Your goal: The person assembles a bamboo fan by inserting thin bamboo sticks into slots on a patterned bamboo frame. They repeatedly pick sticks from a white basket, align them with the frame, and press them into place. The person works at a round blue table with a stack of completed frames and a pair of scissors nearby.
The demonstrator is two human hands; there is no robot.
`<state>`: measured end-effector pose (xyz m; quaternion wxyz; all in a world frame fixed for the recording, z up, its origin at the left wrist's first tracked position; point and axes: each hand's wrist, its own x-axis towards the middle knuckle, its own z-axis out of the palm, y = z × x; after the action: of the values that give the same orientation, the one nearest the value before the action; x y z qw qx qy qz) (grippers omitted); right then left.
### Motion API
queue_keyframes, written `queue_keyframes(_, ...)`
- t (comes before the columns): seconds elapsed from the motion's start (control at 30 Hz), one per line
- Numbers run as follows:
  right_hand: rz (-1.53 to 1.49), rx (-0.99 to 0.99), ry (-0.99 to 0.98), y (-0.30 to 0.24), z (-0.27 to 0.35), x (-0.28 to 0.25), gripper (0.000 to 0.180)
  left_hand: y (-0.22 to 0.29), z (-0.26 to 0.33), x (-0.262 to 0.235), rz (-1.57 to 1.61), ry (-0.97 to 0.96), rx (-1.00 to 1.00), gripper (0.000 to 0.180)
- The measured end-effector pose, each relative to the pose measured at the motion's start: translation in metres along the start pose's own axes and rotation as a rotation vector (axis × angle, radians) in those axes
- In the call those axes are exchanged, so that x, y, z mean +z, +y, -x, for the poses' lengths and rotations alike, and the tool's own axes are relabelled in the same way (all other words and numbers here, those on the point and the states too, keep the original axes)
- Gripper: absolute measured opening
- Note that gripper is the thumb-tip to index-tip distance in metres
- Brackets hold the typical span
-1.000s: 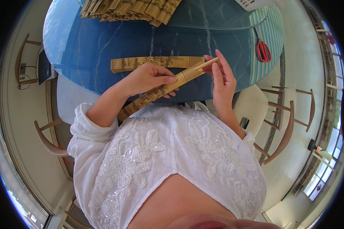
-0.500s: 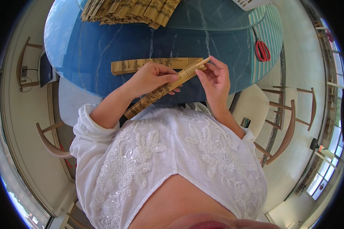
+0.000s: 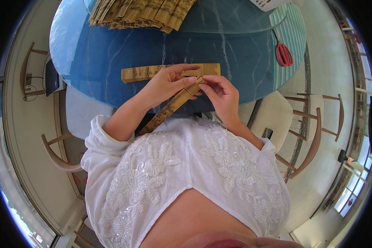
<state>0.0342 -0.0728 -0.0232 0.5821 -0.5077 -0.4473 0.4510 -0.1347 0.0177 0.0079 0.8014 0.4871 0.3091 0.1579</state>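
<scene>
My left hand grips a long, slim gold box with dark printed pictures, near its upper end. The box slants from close to my blouse up and to the right. The thumb and fingertips of my right hand pinch together at the box's top end, where a small gold flap shows. Any stick inside is hidden by the box and fingers. Just beyond my hands, a second box of the same gold kind lies crosswise on the blue table, partly covered by my left hand.
A large pile of gold printed sleeves rests at the far side on a raised glass disc. Red-handled scissors lie on a striped cloth to the right, near a white basket. Wooden chairs stand around the table.
The pale stick that jutted from the box's top end no longer shows. My right hand has come down and left onto that end, with its fingers closer together.
</scene>
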Motion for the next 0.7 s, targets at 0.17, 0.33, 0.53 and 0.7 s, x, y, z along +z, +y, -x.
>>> queue_keyframes(0.17, -0.007, -0.046, 0.081, -0.007, -0.006, -0.005, 0.025, 0.000, 0.007, 0.001, -0.056, -0.061, 0.001, 0.049)
queue_keyframes(0.33, 0.002, -0.122, 0.303, -0.016, -0.022, -0.040, 0.024, -0.011, 0.027, -0.009, -0.223, -0.096, -0.227, 0.031)
queue_keyframes(0.53, 0.125, -0.258, 0.245, -0.010, -0.021, -0.042, 0.023, -0.016, 0.037, -0.009, -0.153, -0.086, -0.152, 0.021)
queue_keyframes(0.7, 0.186, -0.315, 0.288, -0.010, -0.025, -0.047, 0.023, -0.006, 0.039, -0.009, -0.219, 0.014, -0.047, 0.025)
